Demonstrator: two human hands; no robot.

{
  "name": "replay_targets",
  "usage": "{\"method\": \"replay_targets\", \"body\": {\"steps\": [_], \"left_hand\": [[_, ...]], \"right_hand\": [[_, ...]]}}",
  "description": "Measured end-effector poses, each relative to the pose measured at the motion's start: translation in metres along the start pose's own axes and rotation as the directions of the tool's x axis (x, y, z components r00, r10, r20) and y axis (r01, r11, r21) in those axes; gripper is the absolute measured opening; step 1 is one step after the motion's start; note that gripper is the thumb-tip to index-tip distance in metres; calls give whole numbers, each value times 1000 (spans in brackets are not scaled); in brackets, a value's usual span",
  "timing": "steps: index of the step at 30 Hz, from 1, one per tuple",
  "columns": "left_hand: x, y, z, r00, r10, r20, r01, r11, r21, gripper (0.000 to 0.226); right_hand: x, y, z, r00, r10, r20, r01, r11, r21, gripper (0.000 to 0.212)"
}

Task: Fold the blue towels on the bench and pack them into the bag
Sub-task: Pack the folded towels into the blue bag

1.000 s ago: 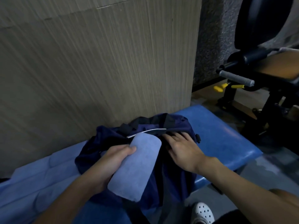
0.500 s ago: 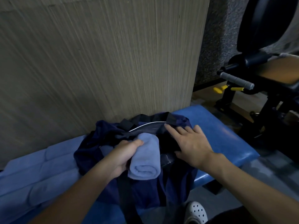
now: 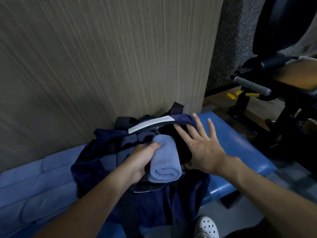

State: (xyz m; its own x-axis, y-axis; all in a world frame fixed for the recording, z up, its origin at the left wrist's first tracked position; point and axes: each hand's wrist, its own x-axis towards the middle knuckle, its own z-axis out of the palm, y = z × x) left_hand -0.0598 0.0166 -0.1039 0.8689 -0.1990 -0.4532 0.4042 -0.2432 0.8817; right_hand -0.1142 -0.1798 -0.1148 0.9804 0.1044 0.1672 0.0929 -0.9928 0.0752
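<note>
Towel (image 3: 165,158), rolled, sits at the mouth of the bag (image 3: 154,212) on the table (image 3: 240,148), its long axis pointing away from the person into the dark opening. Left hand (image 3: 140,160) grips it from its left side, thumb on top. Right hand (image 3: 202,148) is open, fingers spread, just right of the towel by the bag's far rim.

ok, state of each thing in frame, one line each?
towel: rolled, at the bag's mouth
bag: open, lying on the bench
left grip: holds the towel
right grip: open, fingers spread over the bag's rim
</note>
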Motion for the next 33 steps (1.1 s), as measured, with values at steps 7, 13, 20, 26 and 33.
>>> {"method": "replay_targets", "body": {"steps": [7,13,20,26,33], "left_hand": [[36,8,19,987,55,-154,-61,998,-35,26],[64,4,35,982,121,-145,-100,985,143,32],[57,4,46,945,290,-153,-163,819,551,46],[55,-4,42,941,336,-27,-275,811,517,18],[47,-15,41,824,527,208,-368,218,904,35]], "right_hand": [[7,1,-11,1000,13,-24,-15,999,-48,141],[4,7,-11,999,19,-25,-21,997,-74,144],[5,8,-14,1000,21,-16,-22,997,-76,145],[6,7,-17,1000,8,-22,-10,997,-71,143],[6,8,-18,1000,-3,-21,2,998,-63,140]]}}
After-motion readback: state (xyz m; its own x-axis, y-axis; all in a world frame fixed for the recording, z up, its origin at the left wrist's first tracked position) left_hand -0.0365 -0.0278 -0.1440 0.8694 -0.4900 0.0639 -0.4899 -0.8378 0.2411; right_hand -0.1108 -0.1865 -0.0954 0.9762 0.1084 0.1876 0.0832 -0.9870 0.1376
